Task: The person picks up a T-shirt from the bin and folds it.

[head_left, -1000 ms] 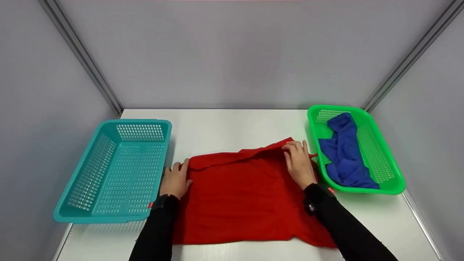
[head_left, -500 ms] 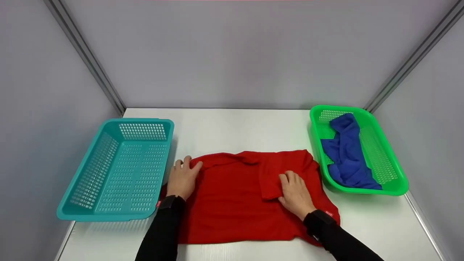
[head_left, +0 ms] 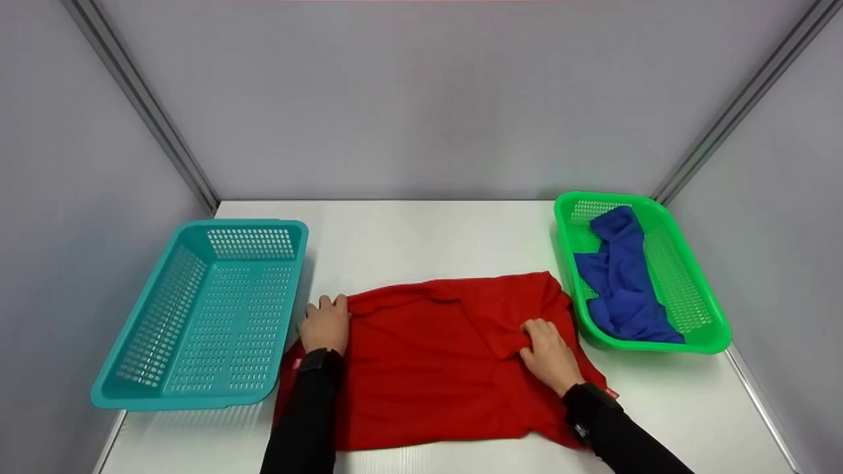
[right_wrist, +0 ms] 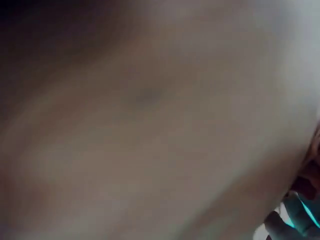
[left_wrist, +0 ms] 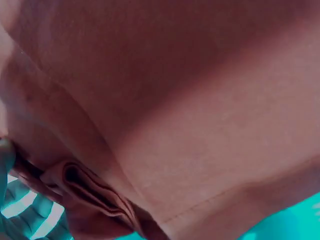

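Observation:
A red shirt [head_left: 421, 375] lies spread on the white table, its far edge turned over in a narrow fold. My left hand [head_left: 326, 327] grips the far left corner. In the left wrist view, the thumb [left_wrist: 6, 152] presses the cloth, with other fingers of the hand below it; a stitched hem and a rolled fold show. A sleeve-like flap [head_left: 504, 316] lies folded toward me on the right side. My right hand [head_left: 552, 355] pinches the flap's near corner. The right wrist view is mostly blurred, with a few curled fingers [right_wrist: 295, 217] at its lower right.
A teal perforated basket [head_left: 102, 368] stands left of the shirt, with nothing in it. The green basket [head_left: 714, 316] at the right holds a crumpled blue cloth [head_left: 622, 283] and nearly touches the shirt. Grey walls [head_left: 421, 99] enclose the white table [head_left: 395, 237].
My right hand has brought the lifted far right part of the shirt down toward me as a flap, then shifted it slightly right. The left hand stays at the far left corner.

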### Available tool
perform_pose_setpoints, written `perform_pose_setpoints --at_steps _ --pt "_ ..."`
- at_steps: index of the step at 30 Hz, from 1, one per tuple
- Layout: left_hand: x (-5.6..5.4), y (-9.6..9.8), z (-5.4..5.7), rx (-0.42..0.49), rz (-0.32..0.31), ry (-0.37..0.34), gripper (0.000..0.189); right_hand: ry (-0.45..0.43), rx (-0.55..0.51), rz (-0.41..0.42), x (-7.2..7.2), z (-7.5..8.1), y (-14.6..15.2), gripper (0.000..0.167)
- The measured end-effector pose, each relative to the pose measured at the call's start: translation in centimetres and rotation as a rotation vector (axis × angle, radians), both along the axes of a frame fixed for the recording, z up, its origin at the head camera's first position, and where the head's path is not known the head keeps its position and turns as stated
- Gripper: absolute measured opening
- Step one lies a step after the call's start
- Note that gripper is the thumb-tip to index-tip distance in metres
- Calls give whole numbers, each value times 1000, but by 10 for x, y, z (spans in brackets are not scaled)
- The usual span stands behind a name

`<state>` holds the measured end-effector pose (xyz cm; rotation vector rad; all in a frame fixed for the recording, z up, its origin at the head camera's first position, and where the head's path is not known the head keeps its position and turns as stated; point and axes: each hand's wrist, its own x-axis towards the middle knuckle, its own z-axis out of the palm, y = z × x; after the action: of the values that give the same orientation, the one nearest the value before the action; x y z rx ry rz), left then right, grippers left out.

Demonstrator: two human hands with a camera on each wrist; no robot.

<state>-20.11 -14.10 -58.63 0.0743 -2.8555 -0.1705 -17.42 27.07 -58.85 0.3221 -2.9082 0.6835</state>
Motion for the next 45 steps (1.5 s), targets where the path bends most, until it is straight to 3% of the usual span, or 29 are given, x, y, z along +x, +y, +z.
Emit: perform_pose_setpoints --at_steps 2,5,8,10,13,17,24,32,36,40,45 --pt "0 -1 -2 -17 -8 75 7 4 3 22 2 -4 0 29" --pt "-2 -2 -1 -47 -37 191 15 22 -37 14 2 -5 0 31" --pt "-8 -3 6 -66 -49 248 15 59 -126 -27 -2 1 1 35" --pt "-12 -4 15 -83 -54 219 14 94 -189 -62 -7 8 3 38" --pt "-18 -4 32 -128 -65 123 16 164 -269 -107 -15 24 3 43" --pt "-20 -9 51 -184 -101 28 19 277 -315 -138 -24 49 2 42" --pt "-19 -25 73 -190 -99 98 7 433 -311 -174 -41 94 0 28" --pt "-24 -37 92 -168 -55 212 23 410 -309 -291 -70 137 23 25" --pt "-25 -40 100 -69 -35 137 11 411 -293 -322 -82 152 29 27" --pt "-26 -44 111 62 -79 78 9 395 -287 -313 -87 163 26 26" --pt "-21 -51 128 119 -165 17 14 360 -226 -167 -82 169 21 24"
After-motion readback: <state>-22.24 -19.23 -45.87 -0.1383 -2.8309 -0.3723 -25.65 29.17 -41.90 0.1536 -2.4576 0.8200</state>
